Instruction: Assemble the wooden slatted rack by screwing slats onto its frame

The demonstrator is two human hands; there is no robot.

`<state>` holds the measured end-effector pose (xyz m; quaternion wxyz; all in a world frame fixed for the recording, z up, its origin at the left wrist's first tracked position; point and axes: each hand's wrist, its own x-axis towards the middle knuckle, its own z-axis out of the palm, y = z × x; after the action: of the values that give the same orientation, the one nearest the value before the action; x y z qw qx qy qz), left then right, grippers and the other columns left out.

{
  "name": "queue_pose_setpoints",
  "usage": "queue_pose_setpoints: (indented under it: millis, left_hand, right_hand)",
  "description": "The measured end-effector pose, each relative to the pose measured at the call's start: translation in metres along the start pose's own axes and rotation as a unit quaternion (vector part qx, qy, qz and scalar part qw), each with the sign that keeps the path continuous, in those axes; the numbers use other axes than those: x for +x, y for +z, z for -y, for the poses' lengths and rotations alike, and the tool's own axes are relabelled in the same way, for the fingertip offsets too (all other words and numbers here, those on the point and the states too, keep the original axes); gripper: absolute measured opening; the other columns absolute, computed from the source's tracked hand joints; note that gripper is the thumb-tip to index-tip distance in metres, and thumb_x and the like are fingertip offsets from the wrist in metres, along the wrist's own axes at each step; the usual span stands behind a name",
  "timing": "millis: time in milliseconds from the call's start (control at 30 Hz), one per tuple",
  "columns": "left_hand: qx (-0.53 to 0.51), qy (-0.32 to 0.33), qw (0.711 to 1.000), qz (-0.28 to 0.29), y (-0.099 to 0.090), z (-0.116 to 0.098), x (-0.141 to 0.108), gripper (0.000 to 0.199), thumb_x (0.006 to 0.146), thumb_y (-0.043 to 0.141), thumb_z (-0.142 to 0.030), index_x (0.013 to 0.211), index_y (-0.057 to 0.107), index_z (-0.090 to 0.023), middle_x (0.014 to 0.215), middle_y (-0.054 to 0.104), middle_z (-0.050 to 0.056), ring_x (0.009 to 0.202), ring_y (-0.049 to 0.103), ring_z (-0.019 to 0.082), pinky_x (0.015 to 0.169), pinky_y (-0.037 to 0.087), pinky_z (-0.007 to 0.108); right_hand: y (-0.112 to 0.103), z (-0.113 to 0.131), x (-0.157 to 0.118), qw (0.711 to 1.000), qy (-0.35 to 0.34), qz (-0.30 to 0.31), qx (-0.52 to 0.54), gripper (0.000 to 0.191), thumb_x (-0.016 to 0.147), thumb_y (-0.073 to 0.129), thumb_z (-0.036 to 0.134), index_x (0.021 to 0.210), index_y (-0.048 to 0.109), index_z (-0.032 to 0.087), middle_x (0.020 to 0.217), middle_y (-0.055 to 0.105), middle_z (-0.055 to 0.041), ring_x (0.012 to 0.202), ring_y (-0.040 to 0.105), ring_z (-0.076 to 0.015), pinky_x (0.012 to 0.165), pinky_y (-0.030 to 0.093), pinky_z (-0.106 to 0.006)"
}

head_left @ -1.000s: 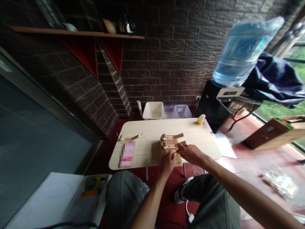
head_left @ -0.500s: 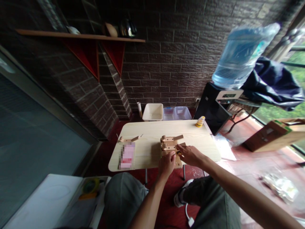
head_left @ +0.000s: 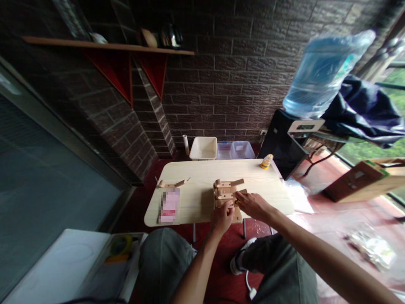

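Observation:
A wooden assembly of pale blocks and angled slats with dark holes lies right of centre on the table. Over its near part, my left hand is closed, fingertips pinched together on something too small to make out. My right hand comes in from the right, its fingers wrapped round a small yellow-and-black tool. The tool's tip is hidden between the two hands. At the table's left lies a separate wooden piece with a slanted slat and a thin pin-like end.
A pink packet, blurred, lies at the table's left front. A small clear-and-yellow bottle stands at the far right corner. Behind the table are a cream bin and clear plastic boxes. A water dispenser stands right.
Both hands stay at the near part of the wooden assembly. The right hand's grip on the yellow-and-black tool has turned slightly, and the view has shifted a little.

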<state>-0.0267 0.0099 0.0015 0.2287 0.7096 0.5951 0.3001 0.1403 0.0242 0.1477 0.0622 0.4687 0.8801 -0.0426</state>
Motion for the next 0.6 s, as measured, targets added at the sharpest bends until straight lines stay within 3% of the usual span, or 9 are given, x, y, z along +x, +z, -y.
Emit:
queue_pose_setpoints:
  millis: [367, 600]
  left_hand:
    - [0.01, -0.011, 1.0, -0.002, -0.0003, -0.0019, 0.0025, 0.035, 0.092, 0.059, -0.035, 0.125, 0.065, -0.028, 0.098, 0.078, 0.004, 0.09, 0.073, 0.021, 0.083, 0.055, 0.034]
    - [-0.014, 0.006, 1.0, -0.012, -0.0026, -0.005, -0.0013, 0.033, 0.095, 0.053, -0.038, 0.126, 0.063, -0.03, 0.107, 0.077, 0.002, 0.091, 0.073, 0.018, 0.081, 0.054, 0.03]
  right_hand:
    - [0.0043, 0.0005, -0.0003, 1.0, 0.015, -0.001, -0.003, 0.027, 0.104, 0.038, 0.032, 0.123, 0.049, 0.018, 0.095, 0.072, -0.0099, 0.083, 0.071, -0.0214, 0.064, 0.045, -0.028]
    - [0.0045, 0.0009, -0.0021, 1.0, 0.002, -0.006, 0.012, 0.033, 0.097, 0.044, 0.025, 0.129, 0.047, 0.015, 0.099, 0.073, -0.0116, 0.085, 0.07, -0.0231, 0.065, 0.044, -0.028]
